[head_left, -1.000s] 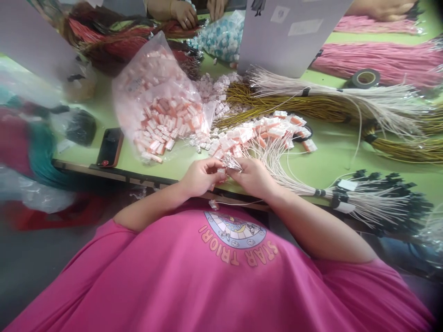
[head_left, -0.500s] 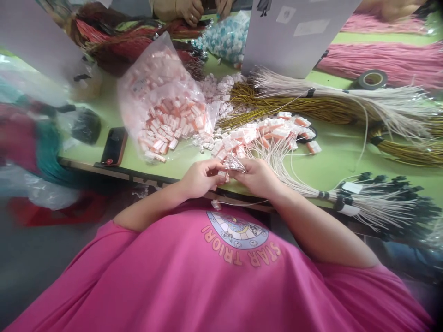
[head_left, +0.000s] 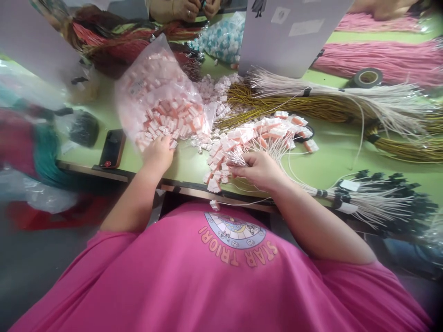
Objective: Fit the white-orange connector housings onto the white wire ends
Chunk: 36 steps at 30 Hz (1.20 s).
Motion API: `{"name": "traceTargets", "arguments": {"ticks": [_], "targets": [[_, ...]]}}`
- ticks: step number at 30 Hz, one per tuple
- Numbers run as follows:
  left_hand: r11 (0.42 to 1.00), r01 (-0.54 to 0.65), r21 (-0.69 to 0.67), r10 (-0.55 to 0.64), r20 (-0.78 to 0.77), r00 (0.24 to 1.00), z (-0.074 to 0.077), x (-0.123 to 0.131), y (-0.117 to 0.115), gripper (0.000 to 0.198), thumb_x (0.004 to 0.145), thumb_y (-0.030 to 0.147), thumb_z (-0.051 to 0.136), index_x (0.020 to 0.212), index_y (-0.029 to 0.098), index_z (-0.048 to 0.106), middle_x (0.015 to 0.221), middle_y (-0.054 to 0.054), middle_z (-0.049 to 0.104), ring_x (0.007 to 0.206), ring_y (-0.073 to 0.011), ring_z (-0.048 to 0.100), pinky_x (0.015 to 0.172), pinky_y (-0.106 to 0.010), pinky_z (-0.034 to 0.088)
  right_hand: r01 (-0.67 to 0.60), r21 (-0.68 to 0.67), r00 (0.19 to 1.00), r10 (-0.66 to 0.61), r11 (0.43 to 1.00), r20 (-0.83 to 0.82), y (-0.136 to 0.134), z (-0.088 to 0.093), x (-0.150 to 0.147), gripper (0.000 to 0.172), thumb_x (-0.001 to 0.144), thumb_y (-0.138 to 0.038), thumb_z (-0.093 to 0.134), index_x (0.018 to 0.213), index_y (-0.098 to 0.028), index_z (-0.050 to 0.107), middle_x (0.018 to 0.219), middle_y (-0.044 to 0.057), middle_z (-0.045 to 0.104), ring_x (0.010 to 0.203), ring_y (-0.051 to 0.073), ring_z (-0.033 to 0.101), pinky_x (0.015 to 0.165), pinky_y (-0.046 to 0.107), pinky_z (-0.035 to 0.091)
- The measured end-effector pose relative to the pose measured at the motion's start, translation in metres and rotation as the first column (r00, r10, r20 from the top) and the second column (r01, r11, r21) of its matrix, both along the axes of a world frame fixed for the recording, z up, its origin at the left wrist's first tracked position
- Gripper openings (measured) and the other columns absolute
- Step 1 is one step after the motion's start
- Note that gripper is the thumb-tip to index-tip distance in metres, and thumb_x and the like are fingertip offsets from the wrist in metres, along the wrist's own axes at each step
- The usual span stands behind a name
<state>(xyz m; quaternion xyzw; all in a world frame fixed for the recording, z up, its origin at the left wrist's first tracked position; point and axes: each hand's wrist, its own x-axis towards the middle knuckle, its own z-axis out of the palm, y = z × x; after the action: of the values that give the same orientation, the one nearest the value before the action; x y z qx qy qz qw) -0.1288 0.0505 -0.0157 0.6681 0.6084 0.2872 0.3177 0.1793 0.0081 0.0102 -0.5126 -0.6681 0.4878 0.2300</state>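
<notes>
My left hand (head_left: 158, 155) is at the near edge of a pile of white-and-orange plastic connector housings (head_left: 175, 121), which spill from a clear plastic bag (head_left: 152, 76). Its fingers are bent together, with one housing at their tips. My right hand (head_left: 259, 169) pinches a bunch of thin white wires (head_left: 237, 157) near their bare, silvery ends. Around those ends lie wires with housings fitted (head_left: 218, 170), and more fitted housings (head_left: 273, 128) are heaped behind. One fitted housing (head_left: 215, 205) hangs on its wire over the table edge.
A phone (head_left: 112, 148) lies on the left. Yellow wires (head_left: 311, 105), white wires (head_left: 287, 85) and a tape roll (head_left: 367, 78) are at the back right. Black connectors (head_left: 391, 198) end the white bundle. A divider (head_left: 287, 41) stands behind; another person's hands (head_left: 188, 9) are beyond it.
My left hand has left the wire ends and moved left to the pile of connector housings. My right hand still pinches the wires, in nearly the same place.
</notes>
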Motion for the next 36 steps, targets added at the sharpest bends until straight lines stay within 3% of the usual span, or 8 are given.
{"name": "traceTargets", "arguments": {"ticks": [4, 9, 12, 14, 20, 24, 29, 36], "targets": [[0.985, -0.036, 0.169, 0.089, -0.314, 0.945, 0.009, 0.018, -0.01, 0.005, 0.079, 0.022, 0.061, 0.082, 0.02, 0.057, 0.087, -0.004, 0.056, 0.085, -0.0184, 0.053, 0.075, -0.032, 0.038, 0.002, -0.078, 0.999, -0.005, 0.997, -0.032, 0.0, 0.006, -0.001, 0.013, 0.072, -0.024, 0.061, 0.065, -0.015, 0.068, 0.057, -0.001, 0.059, 0.05, 0.008, 0.044, 0.049, 0.026, 0.031], [0.991, 0.066, -0.116, -0.049, 0.143, 0.989, 0.02, 0.053, -0.033, 0.019, 0.073, 0.026, 0.065, 0.082, 0.019, 0.05, 0.081, -0.001, 0.064, 0.058, -0.0104, 0.052, 0.054, -0.024, 0.039, 0.009, -0.075, 1.0, -0.012, 0.997, -0.028, -0.002, 0.003, -0.002, 0.016, 0.075, -0.023, 0.057, 0.062, -0.016, 0.064, 0.057, 0.0, 0.06, 0.046, 0.007, 0.042, 0.047, 0.027, 0.031], [0.947, 0.2, -0.25, -0.056, 0.486, 0.872, 0.019, 0.074, -0.043, 0.021, 0.075, 0.024, 0.06, 0.084, 0.019, 0.041, 0.072, 0.002, 0.065, 0.044, -0.0061, 0.044, 0.044, -0.02, 0.03, -0.01, -0.054, 0.999, 0.008, 0.999, -0.046, -0.002, 0.0, -0.002, 0.015, 0.073, -0.02, 0.058, 0.058, -0.017, 0.059, 0.051, -0.002, 0.053, 0.045, 0.007, 0.039, 0.046, 0.027, 0.029], [0.906, 0.303, -0.295, -0.065, 0.61, 0.789, 0.017, 0.084, -0.046, 0.024, 0.076, 0.022, 0.059, 0.095, 0.019, 0.044, 0.066, 0.004, 0.063, 0.045, -0.007, 0.048, 0.046, -0.02, 0.035, -0.029, -0.056, 0.993, 0.023, 0.998, -0.115, -0.002, -0.001, -0.002, 0.014, 0.072, -0.018, 0.058, 0.058, -0.017, 0.056, 0.052, -0.004, 0.05, 0.048, 0.007, 0.041, 0.048, 0.026, 0.03], [0.807, 0.424, -0.411, -0.019, 0.699, 0.715, 0.015, 0.095, -0.046, 0.037, 0.073, 0.011, 0.063, 0.109, 0.017, 0.057, 0.09, -0.004, 0.065, 0.07, -0.0124, 0.064, 0.059, -0.023, 0.051, -0.064, -0.031, 0.981, 0.057, 0.997, -0.188, -0.003, -0.005, -0.002, 0.018, 0.077, -0.03, 0.061, 0.066, -0.016, 0.062, 0.059, -0.003, 0.052, 0.057, 0.009, 0.046, 0.057, 0.027, 0.035], [0.747, 0.474, -0.467, 0.014, 0.723, 0.69, 0.017, 0.096, -0.048, 0.04, 0.08, 0.02, 0.065, 0.119, 0.017, 0.054, 0.091, -0.006, 0.066, 0.069, -0.0139, 0.067, 0.064, -0.028, 0.056, -0.117, -0.015, 0.97, 0.111, 0.993, -0.215, -0.003, -0.003, -0.002, 0.021, 0.081, -0.033, 0.059, 0.072, -0.017, 0.066, 0.068, 0.0, 0.062, 0.065, 0.012, 0.054, 0.064, 0.028, 0.041], [0.797, 0.437, -0.418, -0.003, 0.721, 0.693, 0.013, 0.102, -0.05, 0.043, 0.074, 0.03, 0.076, 0.109, 0.017, 0.055, 0.073, -0.001, 0.066, 0.058, -0.0129, 0.066, 0.05, -0.021, 0.053, -0.134, 0.009, 0.979, 0.134, 0.991, -0.152, -0.003, 0.0, -0.001, 0.022, 0.084, -0.028, 0.053, 0.071, -0.016, 0.066, 0.067, 0.001, 0.063, 0.061, 0.011, 0.053, 0.062, 0.027, 0.041], [0.787, 0.433, -0.44, 0.093, 0.777, 0.622, 0.01, 0.107, -0.053, 0.049, 0.065, 0.031, 0.083, 0.1, 0.015, 0.051, 0.078, -0.002, 0.068, 0.064, -0.0184, 0.069, 0.051, -0.028, 0.059, -0.087, 0.014, 0.99, 0.088, 0.996, -0.11, -0.004, -0.003, -0.004, 0.025, 0.082, -0.035, 0.057, 0.068, -0.016, 0.062, 0.063, -0.001, 0.059, 0.059, 0.009, 0.049, 0.059, 0.025, 0.038]]}}
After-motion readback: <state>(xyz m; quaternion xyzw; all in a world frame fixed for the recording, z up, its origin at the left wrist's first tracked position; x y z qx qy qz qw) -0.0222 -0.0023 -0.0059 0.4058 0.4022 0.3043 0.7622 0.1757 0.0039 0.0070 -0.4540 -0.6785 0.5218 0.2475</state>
